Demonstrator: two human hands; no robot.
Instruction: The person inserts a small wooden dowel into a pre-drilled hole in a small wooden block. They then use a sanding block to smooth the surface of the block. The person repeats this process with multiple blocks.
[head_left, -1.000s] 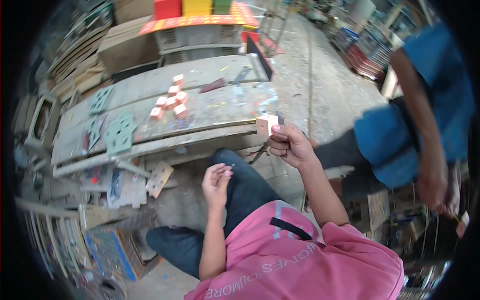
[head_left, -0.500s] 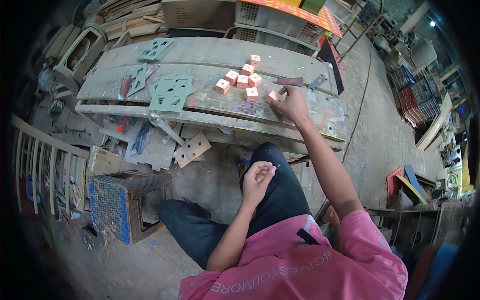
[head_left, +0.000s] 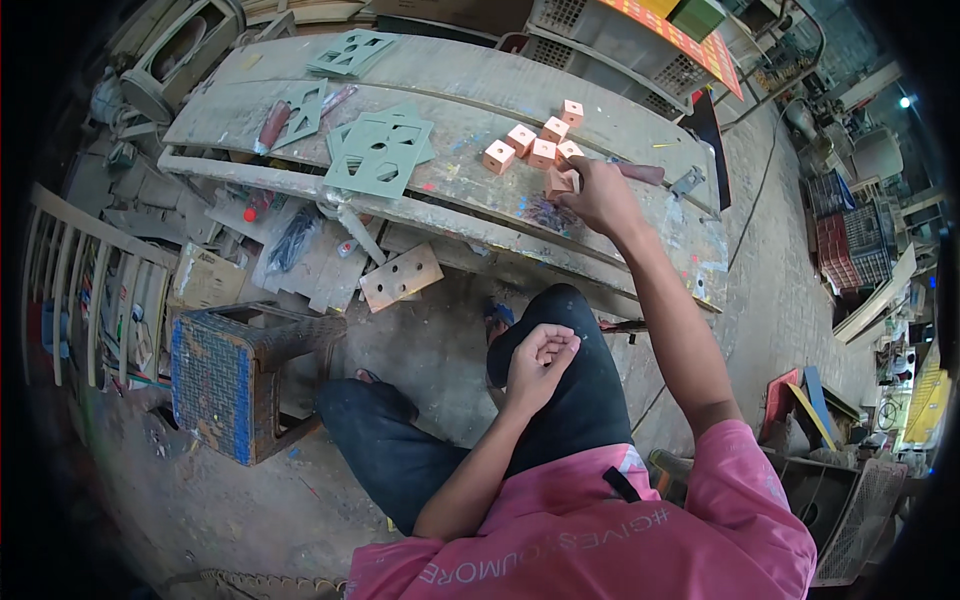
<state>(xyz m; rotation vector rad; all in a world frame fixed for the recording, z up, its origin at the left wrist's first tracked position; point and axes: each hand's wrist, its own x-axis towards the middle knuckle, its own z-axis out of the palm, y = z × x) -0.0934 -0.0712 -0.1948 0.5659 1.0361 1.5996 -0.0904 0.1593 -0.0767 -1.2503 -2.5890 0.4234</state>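
Peach, round-holed cubes [head_left: 542,155] — paint-flecked bench [head_left: 465,165]

From where I stand: right hand [head_left: 600,198] hides part of the near pink cube [head_left: 555,184], grip unclear. Left hand [head_left: 541,366] curled, palm out of sight. Lower green sheets [head_left: 338,133] mostly under top sheet [head_left: 377,152]. Green block [head_left: 697,17] cut off at upper edge. Far-right clutter [head_left: 890,412] too small to make out
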